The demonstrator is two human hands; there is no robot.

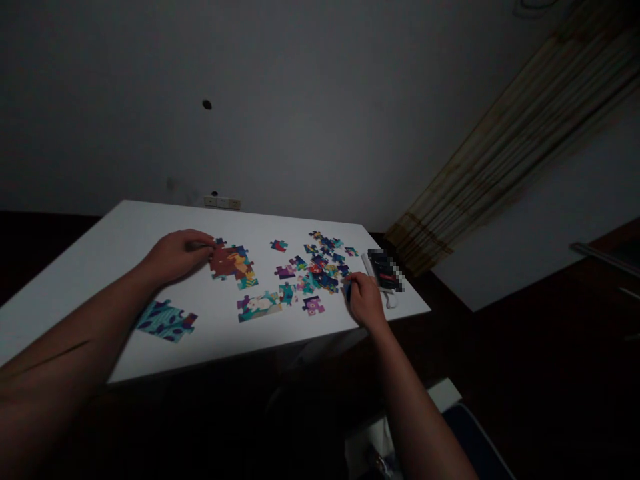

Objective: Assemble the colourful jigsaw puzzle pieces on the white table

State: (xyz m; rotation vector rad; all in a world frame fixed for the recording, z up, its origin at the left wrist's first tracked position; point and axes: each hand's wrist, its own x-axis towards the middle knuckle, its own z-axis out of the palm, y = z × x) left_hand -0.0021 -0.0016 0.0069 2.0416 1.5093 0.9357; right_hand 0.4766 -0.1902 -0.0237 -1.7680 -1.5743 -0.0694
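On a white table [100,253], my left hand [176,255] rests with its fingertips on the left edge of a joined reddish-brown and orange puzzle section [231,263]. My right hand [365,300] is curled beside a pile of loose colourful puzzle pieces [323,263] and pinches a small dark blue piece [348,289] at its fingertips. A joined strip with a white figure [260,305] lies between the hands. A single purple piece [313,305] sits just left of my right hand.
A teal and purple joined section [167,321] lies near the table's front left. One loose piece [279,245] sits apart at the back. A dark blurred object [385,270] lies at the table's right edge. A bamboo blind [510,153] hangs on the right.
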